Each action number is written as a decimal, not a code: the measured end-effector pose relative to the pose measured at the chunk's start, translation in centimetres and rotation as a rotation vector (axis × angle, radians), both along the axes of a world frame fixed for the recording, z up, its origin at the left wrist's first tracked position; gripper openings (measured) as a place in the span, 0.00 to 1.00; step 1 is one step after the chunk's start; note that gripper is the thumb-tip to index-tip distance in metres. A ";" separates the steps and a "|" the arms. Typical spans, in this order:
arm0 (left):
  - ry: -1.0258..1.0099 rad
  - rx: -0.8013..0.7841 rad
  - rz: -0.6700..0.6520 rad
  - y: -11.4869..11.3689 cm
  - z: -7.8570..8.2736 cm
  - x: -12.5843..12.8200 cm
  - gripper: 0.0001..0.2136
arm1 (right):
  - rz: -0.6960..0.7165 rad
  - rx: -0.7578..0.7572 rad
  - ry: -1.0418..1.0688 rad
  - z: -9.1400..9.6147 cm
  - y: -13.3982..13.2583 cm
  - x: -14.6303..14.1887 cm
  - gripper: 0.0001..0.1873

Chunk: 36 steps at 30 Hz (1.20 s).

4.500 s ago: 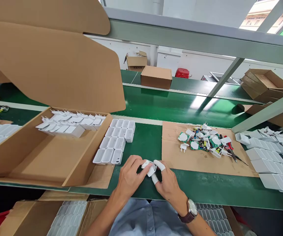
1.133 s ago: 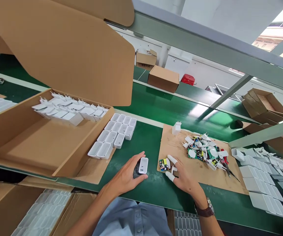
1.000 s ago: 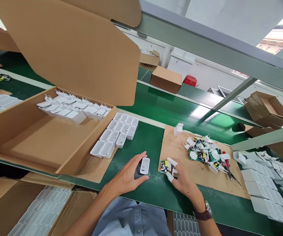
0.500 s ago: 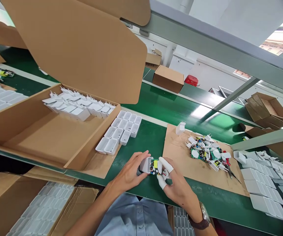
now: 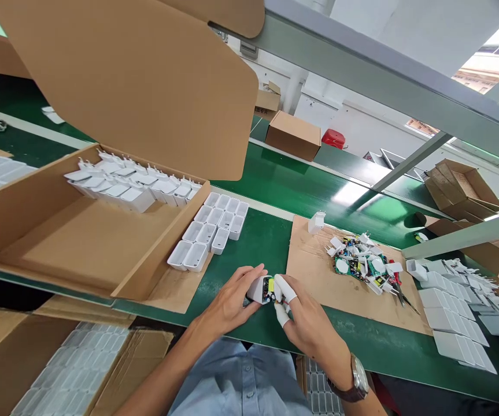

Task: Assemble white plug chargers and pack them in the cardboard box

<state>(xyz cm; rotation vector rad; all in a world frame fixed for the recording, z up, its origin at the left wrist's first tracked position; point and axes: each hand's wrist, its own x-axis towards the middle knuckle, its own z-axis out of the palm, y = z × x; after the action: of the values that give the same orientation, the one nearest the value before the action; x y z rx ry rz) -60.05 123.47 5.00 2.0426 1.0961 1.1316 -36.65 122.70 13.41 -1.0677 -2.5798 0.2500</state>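
My left hand (image 5: pixel 235 296) is closed around a white plastic charger housing (image 5: pixel 256 290), its open end facing right. My right hand (image 5: pixel 307 312), with white finger cots on thumb and forefinger, grips a small circuit board (image 5: pixel 270 288) with a yellow component. The board's left end sits at the mouth of the housing, partly inside it. My fingers hide the board's right end. On the cardboard sheet to the right lies a pile of similar circuit boards (image 5: pixel 362 263). Left of my hands stand rows of empty white housings (image 5: pixel 206 234).
A big open carton (image 5: pixel 145 263) at left holds white plug adapters (image 5: pixel 123 179). Pliers with red handles (image 5: pixel 400 292) lie beside the pile. One white housing (image 5: pixel 317 222) stands on the cardboard sheet (image 5: pixel 307 271). Stacked white housings (image 5: pixel 453 318) fill the right end.
My right hand has moved slightly left, bringing the circuit board deeper into the housing. Less of the board shows now. The view has shifted a little.
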 end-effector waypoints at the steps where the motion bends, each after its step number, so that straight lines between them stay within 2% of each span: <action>1: 0.000 0.010 0.004 0.0 0.0 0.0 0.42 | -0.001 0.001 -0.004 0.1 0.0 -0.1 0.49; 21: 0.003 0.006 0.008 0.0 0.2 -0.1 0.39 | -0.055 -0.079 -0.031 -0.7 -0.3 -0.9 0.46; 29: 0.027 -0.003 0.000 0.0 0.4 -0.2 0.39 | -0.053 -0.098 -0.056 0.2 -0.3 -1.2 0.46; 36: 0.042 -0.006 -0.002 0.0 0.2 -0.2 0.40 | -0.044 -0.057 -0.088 0.6 -0.3 -1.5 0.44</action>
<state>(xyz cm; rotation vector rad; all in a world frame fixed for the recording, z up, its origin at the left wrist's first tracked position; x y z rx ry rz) -60.24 123.43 5.21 2.0709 1.1164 1.0875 -38.18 122.40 13.98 -1.1800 -2.6375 0.2734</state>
